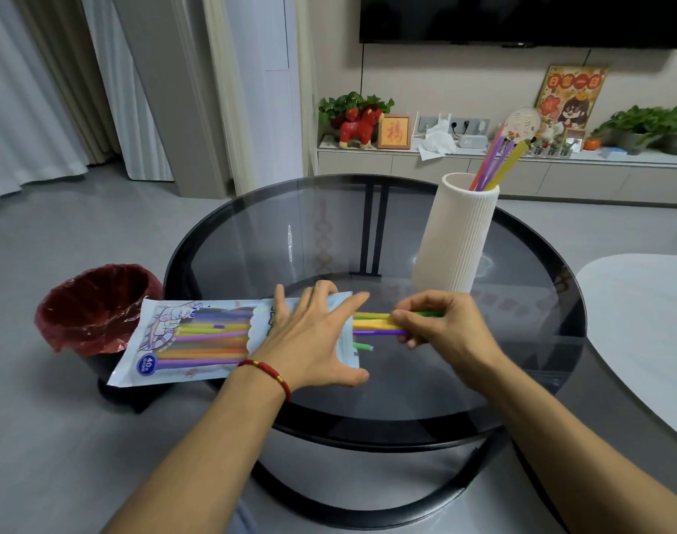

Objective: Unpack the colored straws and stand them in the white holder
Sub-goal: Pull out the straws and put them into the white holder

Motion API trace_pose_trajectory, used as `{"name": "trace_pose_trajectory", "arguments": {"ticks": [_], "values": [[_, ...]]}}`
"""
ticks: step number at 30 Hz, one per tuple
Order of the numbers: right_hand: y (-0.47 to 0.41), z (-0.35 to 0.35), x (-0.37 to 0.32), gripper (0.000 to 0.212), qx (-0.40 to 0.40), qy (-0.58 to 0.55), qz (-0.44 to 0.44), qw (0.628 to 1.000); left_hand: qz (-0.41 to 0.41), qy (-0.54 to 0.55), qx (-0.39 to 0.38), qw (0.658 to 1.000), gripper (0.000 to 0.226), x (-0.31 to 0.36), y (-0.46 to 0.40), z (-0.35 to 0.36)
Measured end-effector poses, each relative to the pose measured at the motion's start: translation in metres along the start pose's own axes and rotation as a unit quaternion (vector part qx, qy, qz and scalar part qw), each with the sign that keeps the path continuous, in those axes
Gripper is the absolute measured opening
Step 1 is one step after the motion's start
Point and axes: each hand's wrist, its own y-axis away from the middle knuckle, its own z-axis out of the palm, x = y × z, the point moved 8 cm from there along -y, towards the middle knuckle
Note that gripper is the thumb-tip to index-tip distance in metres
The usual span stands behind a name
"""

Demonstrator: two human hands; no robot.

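A clear printed straw packet (198, 337) lies flat at the left edge of the round glass table (522, 379), its closed end hanging over the rim. My left hand (314, 337) presses flat on the packet's open end with fingers spread. My right hand (441, 333) pinches several straws (371, 321), yellow, green and purple, that stick out of the opening. One green straw end (363, 346) pokes out below them. The tall ribbed white holder (458, 233) stands behind my right hand with several straws (497, 163) leaning in it.
A bin with a red liner (94, 306) stands on the floor left of the table. A white tabletop (637, 333) overlaps the right side. A low cabinet with ornaments and plants runs along the far wall.
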Motion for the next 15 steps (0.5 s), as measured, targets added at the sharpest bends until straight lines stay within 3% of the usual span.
{"name": "trace_pose_trajectory", "arguments": {"ticks": [6, 10, 12, 15], "values": [[0.006, -0.043, -0.015, 0.015, -0.005, -0.031, -0.024, 0.999, -0.041, 0.041, -0.048, 0.997, 0.085, -0.013, -0.003, 0.006], [0.013, -0.045, -0.030, 0.021, -0.027, -0.061, -0.047, 0.997, -0.012, 0.039, -0.024, 0.999, 0.042, 0.004, -0.009, 0.006], [0.014, -0.048, -0.033, 0.037, -0.020, -0.123, -0.040, 0.991, -0.008, 0.043, -0.016, 0.999, 0.024, 0.010, -0.010, 0.006], [0.015, -0.051, -0.024, 0.081, -0.006, -0.241, 0.008, 0.970, -0.014, 0.039, 0.006, 0.999, 0.019, 0.014, -0.011, 0.001]]}}
